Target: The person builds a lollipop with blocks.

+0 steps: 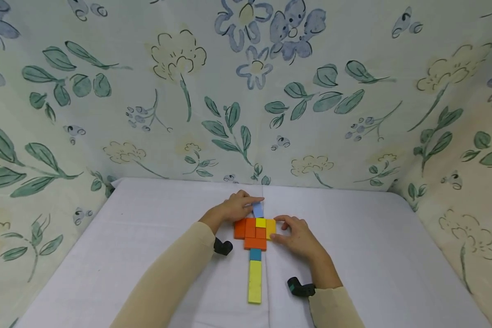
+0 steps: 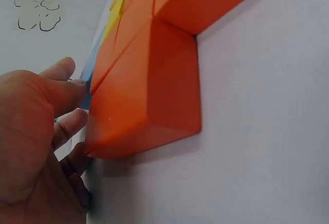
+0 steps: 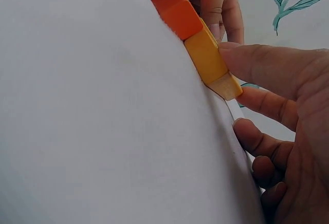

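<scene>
Colored blocks lie flat against one another in the middle of the table. At their far end my left hand (image 1: 234,208) pinches a light blue block (image 1: 258,211), thumb at its near side and index finger across its far end. On the right, my right hand (image 1: 300,236) holds an amber block (image 1: 271,229) between thumb and index finger, against the orange blocks (image 1: 250,228). A small yellow block (image 1: 260,222) sits among these. Below them run a teal block (image 1: 255,254) and a long yellow-green block (image 1: 254,282). The left wrist view shows the thumb on the blue block (image 2: 91,64).
A white cloth (image 1: 147,218) covers the table, with a crease running front to back beside the blocks. Floral fabric (image 1: 229,114) hangs behind and at both sides. Black wrist devices (image 1: 301,288) sit at both sleeves.
</scene>
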`<control>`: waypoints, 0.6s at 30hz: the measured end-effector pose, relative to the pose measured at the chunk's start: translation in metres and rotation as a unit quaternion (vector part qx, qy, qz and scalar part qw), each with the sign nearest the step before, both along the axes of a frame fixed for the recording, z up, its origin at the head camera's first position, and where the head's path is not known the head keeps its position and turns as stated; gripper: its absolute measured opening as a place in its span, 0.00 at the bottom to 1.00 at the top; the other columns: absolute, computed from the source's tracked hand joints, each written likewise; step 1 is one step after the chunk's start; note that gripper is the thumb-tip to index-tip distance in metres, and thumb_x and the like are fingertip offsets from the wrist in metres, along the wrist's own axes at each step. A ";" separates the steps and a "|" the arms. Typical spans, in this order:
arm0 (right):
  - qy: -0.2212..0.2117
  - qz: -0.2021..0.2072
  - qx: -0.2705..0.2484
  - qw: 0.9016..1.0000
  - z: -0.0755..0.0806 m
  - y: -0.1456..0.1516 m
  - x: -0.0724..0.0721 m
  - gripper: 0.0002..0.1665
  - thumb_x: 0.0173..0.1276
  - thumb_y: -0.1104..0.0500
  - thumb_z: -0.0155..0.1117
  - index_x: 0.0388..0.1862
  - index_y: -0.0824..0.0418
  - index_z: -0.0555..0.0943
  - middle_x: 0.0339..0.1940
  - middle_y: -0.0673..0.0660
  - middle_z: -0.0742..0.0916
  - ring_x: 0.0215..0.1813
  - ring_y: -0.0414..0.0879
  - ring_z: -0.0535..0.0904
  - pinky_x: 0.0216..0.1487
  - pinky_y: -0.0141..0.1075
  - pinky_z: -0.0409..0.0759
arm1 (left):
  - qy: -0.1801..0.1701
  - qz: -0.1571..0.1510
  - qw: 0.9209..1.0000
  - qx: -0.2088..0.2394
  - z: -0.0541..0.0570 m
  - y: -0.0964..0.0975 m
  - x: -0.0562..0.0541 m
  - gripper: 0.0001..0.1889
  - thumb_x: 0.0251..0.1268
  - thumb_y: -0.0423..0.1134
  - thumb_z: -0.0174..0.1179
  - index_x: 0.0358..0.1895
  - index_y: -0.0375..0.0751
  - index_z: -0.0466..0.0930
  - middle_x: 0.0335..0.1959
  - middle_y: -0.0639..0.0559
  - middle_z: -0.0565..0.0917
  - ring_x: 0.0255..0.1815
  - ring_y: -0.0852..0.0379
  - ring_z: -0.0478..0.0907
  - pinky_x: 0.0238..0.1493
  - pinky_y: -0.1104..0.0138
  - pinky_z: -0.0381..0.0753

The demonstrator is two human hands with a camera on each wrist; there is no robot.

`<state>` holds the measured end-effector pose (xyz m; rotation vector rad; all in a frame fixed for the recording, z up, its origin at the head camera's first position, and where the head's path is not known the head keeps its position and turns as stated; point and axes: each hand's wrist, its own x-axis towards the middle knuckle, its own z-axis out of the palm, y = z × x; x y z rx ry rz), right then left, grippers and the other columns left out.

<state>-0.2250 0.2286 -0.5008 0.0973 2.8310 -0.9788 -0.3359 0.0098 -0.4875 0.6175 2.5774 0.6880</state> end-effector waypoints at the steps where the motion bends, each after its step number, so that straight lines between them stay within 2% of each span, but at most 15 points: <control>1: 0.001 0.000 0.000 1.000 0.000 0.000 0.000 0.32 0.62 0.43 0.75 0.64 0.44 0.78 0.46 0.51 0.80 0.54 0.50 0.69 0.48 0.44 0.75 | 0.000 -0.003 1.000 -0.004 0.001 0.000 0.000 0.24 0.81 0.48 0.49 0.74 0.77 0.67 0.74 0.48 0.66 0.71 0.45 0.64 0.71 0.41 0.68; 4: 0.003 0.002 -0.005 1.000 0.001 0.001 0.001 0.32 0.62 0.43 0.75 0.65 0.44 0.78 0.46 0.51 0.80 0.54 0.51 0.69 0.48 0.43 0.74 | -0.004 0.000 1.000 -0.008 0.004 0.000 0.000 0.21 0.81 0.48 0.50 0.71 0.74 0.72 0.74 0.47 0.65 0.70 0.46 0.64 0.70 0.43 0.70; 8: 0.000 0.007 -0.009 1.000 0.000 0.001 0.000 0.32 0.62 0.43 0.75 0.64 0.44 0.78 0.46 0.51 0.80 0.54 0.50 0.69 0.47 0.43 0.74 | -0.009 0.020 1.000 0.011 0.003 -0.005 -0.001 0.20 0.80 0.49 0.52 0.70 0.67 0.76 0.71 0.45 0.66 0.66 0.46 0.68 0.71 0.47 0.71; 12: -0.002 0.006 -0.002 1.000 0.002 0.000 0.000 0.31 0.63 0.43 0.75 0.64 0.43 0.78 0.46 0.50 0.79 0.55 0.49 0.68 0.48 0.43 0.73 | 0.006 0.062 0.997 0.054 -0.002 -0.011 -0.004 0.18 0.77 0.50 0.57 0.66 0.59 0.79 0.65 0.46 0.72 0.58 0.49 0.72 0.69 0.53 0.74; 15: -0.004 0.004 0.001 1.000 0.004 0.000 0.000 0.31 0.63 0.43 0.75 0.65 0.43 0.78 0.46 0.50 0.79 0.55 0.49 0.69 0.48 0.44 0.74 | 0.025 0.101 0.991 0.090 -0.008 -0.016 -0.006 0.17 0.73 0.51 0.61 0.61 0.54 0.82 0.58 0.48 0.77 0.55 0.50 0.73 0.65 0.56 0.76; 18: -0.004 0.002 0.001 1.000 0.003 0.001 0.001 0.32 0.62 0.43 0.75 0.65 0.43 0.78 0.46 0.50 0.79 0.55 0.50 0.69 0.48 0.44 0.74 | 0.032 0.116 0.986 0.119 -0.012 -0.023 -0.007 0.18 0.70 0.51 0.65 0.58 0.51 0.83 0.53 0.50 0.80 0.52 0.51 0.75 0.62 0.58 0.77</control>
